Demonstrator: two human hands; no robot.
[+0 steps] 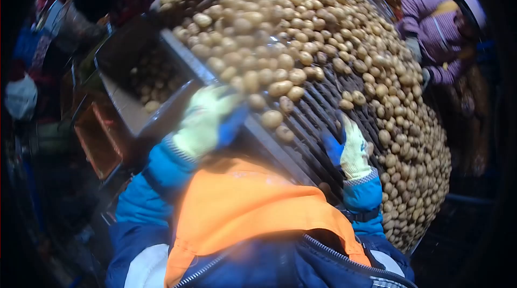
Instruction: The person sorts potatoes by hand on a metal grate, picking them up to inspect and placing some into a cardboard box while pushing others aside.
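Potato heap (334,29) beyond left hand (209,121) and right hand (351,150); slatted rack (309,126) between them. Box (121,102) left of left hand (blurred; grip: cannot tell). Right hand over rack, thumb and fingers apart. Step, judged: reaching; a grasp calls for closing fingers.

Potatoes (339,64) heaped around dark slats (312,126) show a produce-handling workplace.

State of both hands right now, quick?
Left hand in pale yellow-and-blue glove: motion-blurred by the straight grey metal rail; grip can't be told.
Right hand, matching glove: open at the dark slatted grate, nothing visibly held.
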